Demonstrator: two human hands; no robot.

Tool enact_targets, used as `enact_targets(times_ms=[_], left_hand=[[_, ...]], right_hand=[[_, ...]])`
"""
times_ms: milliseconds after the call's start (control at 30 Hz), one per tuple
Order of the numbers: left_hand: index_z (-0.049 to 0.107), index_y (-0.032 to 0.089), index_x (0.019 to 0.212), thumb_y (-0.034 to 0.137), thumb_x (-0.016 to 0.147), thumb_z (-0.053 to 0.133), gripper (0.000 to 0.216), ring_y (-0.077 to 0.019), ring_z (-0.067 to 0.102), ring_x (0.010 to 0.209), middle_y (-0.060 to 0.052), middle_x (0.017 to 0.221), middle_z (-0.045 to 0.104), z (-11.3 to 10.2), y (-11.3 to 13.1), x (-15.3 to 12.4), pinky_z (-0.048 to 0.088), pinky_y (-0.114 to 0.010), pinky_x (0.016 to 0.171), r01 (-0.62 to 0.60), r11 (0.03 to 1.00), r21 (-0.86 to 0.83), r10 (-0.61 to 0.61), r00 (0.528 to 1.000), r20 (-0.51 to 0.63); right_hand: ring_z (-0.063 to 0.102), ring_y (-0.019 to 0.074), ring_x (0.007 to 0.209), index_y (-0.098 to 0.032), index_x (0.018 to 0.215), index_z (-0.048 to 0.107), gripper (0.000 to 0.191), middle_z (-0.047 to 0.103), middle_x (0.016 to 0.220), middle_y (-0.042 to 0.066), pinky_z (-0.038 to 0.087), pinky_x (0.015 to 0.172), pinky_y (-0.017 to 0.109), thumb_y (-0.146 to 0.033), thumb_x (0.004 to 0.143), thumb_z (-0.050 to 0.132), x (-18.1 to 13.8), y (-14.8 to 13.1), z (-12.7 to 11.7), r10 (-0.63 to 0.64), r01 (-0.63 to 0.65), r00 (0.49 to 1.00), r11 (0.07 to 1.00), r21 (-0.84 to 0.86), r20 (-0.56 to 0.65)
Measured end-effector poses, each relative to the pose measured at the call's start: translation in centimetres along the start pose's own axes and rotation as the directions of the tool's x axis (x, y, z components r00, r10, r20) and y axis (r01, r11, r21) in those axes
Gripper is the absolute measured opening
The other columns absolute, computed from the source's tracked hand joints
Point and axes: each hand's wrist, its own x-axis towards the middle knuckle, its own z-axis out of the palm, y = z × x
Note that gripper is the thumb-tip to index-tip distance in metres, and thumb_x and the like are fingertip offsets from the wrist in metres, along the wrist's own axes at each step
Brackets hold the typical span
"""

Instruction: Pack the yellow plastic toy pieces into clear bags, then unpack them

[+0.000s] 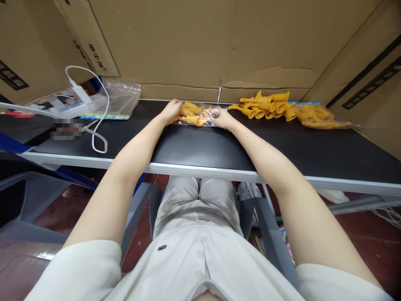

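Note:
A clear plastic bag (205, 113) with yellow-orange plastic horn-shaped toys (189, 109) inside lies on the black table, toward the back. My left hand (171, 110) is closed around its left end. On the right, my right hand (224, 118) grips the bag's other end, with crinkled film between the fingers. Just beyond my right hand rests a loose pile of similar yellow horn-shaped toys (269, 104), their flared ends facing toward me. Another clear bag holding yellow toys (318, 116) touches the right side of that pile.
At the left lie a stack of clear plastic bags (120, 98), a white adapter with its cable (82, 94) and a blurred small item (67, 128). A cardboard wall (175, 46) closes off the back. The table's metal front edge (200, 170) runs before my lap.

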Motion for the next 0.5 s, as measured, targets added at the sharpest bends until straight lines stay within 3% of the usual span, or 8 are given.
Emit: enact_targets(times_ms=[267, 333, 433, 500], left_hand=[[0.06, 0.022, 0.091, 0.013, 0.089, 0.057, 0.01, -0.0312, 0.069, 0.125, -0.011, 0.111, 0.076, -0.1, 0.4, -0.1, 0.052, -0.045, 0.118, 0.034, 0.999, 0.036, -0.032, 0.997, -0.063], [0.06, 0.022, 0.088, 0.013, 0.09, 0.056, 0.01, -0.0308, 0.07, 0.124, -0.011, 0.112, 0.077, -0.3, 0.7, -0.2, 0.052, -0.044, 0.118, -0.023, 0.994, 0.108, 0.033, 0.996, -0.086], [0.063, 0.021, 0.084, 0.014, 0.091, 0.056, 0.012, -0.0295, 0.067, 0.133, -0.012, 0.128, 0.077, -0.8, 1.0, -0.4, 0.045, -0.04, 0.124, -0.182, 0.954, 0.238, 0.202, 0.977, -0.063], [0.066, 0.02, 0.083, 0.015, 0.091, 0.056, 0.014, -0.0295, 0.064, 0.14, -0.013, 0.141, 0.074, -1.0, 1.0, -0.5, 0.041, -0.038, 0.128, -0.252, 0.92, 0.302, 0.266, 0.964, -0.004]], right_hand=[[0.074, 0.0366, 0.124, -0.02, 0.08, 0.072, 0.012, 0.083, 0.11, 0.011, 0.052, 0.122, 0.053, -0.025, 0.077, 0.083, 1.6, 2.5, 0.4, -0.073, 0.073, 0.997, 0.997, 0.003, -0.016], [0.073, 0.0364, 0.128, -0.018, 0.088, 0.078, 0.009, 0.082, 0.116, 0.012, 0.051, 0.124, 0.052, -0.023, 0.081, 0.08, 1.7, 2.6, 0.3, -0.054, 0.054, 0.998, 0.998, -0.041, -0.018], [0.066, 0.0356, 0.141, -0.015, 0.117, 0.081, 0.029, 0.075, 0.141, 0.016, 0.047, 0.127, 0.053, -0.019, 0.09, 0.072, 1.2, 1.9, -0.4, 0.024, -0.031, 0.999, 0.983, -0.182, -0.038], [0.058, 0.0389, 0.15, -0.013, 0.132, 0.078, 0.038, 0.066, 0.155, 0.02, 0.044, 0.127, 0.059, -0.019, 0.095, 0.068, 0.5, 1.1, -1.4, 0.098, -0.131, 0.989, 0.93, -0.343, -0.111]])
